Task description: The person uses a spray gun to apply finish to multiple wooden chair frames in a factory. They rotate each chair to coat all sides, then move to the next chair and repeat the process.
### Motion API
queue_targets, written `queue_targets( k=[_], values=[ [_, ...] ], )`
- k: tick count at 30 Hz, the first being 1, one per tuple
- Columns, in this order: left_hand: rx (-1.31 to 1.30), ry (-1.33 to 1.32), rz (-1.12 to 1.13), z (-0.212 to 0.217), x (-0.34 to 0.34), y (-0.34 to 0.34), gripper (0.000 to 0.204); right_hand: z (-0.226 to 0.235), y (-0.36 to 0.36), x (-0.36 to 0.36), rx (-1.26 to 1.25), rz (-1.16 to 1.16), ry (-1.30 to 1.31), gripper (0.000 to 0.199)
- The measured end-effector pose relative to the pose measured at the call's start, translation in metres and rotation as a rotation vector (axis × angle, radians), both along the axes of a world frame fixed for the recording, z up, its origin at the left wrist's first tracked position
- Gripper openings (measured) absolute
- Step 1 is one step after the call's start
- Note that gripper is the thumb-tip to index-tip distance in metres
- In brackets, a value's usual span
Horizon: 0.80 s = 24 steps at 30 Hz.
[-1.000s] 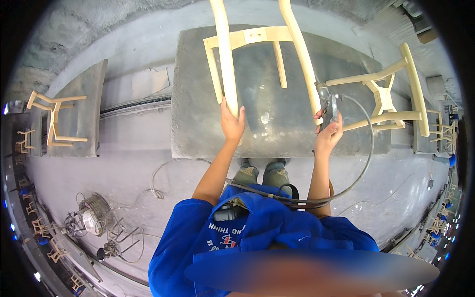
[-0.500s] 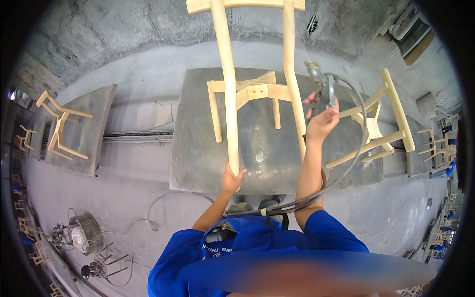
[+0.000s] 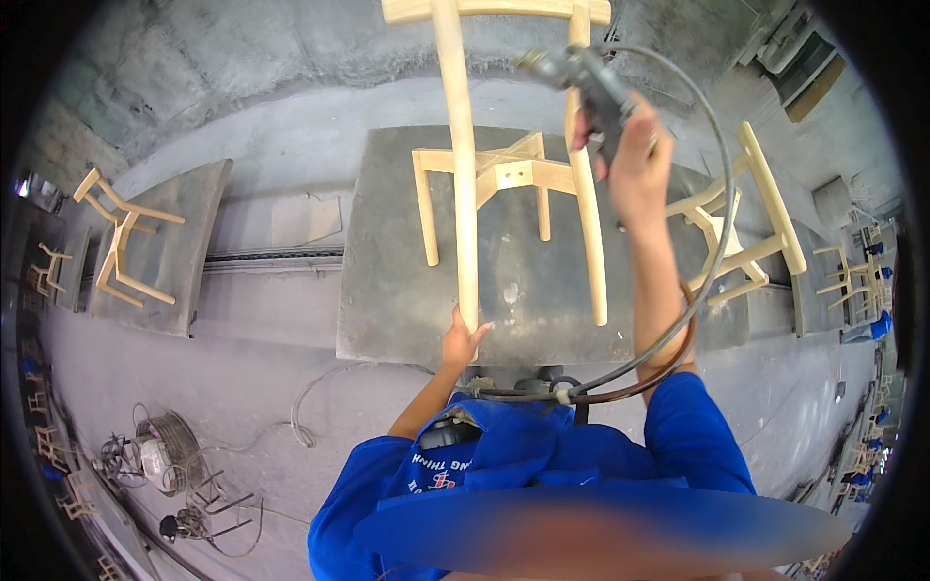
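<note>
Probably mid-spray, gripping chair frame [image 3: 460, 174] at near left in left hand [image 3: 461, 341], spray gun [image 3: 599, 89] in right hand [image 3: 641, 165]; gotta aim steady next.

The chair frame [image 3: 464, 194] at upper centre was pale wood, smooth with a soft sheen. The blurred spray gun [image 3: 599, 87] looked like grey metal. The slab [image 3: 387, 290] in the middle had a matt, blotched surface; the wall [image 3: 281, 53] along the top was rough and crusted. The blue shirt [image 3: 547, 441], lower centre, was creased matt cloth.
</note>
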<state>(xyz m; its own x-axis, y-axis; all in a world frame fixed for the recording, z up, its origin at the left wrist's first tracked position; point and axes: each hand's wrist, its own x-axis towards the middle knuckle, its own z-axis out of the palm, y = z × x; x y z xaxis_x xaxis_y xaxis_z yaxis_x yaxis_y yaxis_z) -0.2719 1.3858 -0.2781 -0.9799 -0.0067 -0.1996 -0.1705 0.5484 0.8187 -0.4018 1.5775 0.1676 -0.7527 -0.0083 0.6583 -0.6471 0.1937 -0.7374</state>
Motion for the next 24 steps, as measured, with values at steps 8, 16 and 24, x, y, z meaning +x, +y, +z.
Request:
queue_targets(
  k=[8,16,24],
  values=[
    [-0.052,-0.076,-0.117,-0.016,0.022,-0.009,0.085,0.031,0.112,0.037,-0.2,-0.546,-0.081,0.079],
    [-0.405,-0.182,-0.346,-0.03,0.028,-0.012,0.066,-0.047,0.193,0.141,-0.265,-0.808,-0.169,0.08],
    [-0.531,-0.151,-0.207,-0.094,-0.063,0.025,0.047,-0.104,0.177,0.242,-0.668,-0.83,-0.489,0.098]
  ],
)
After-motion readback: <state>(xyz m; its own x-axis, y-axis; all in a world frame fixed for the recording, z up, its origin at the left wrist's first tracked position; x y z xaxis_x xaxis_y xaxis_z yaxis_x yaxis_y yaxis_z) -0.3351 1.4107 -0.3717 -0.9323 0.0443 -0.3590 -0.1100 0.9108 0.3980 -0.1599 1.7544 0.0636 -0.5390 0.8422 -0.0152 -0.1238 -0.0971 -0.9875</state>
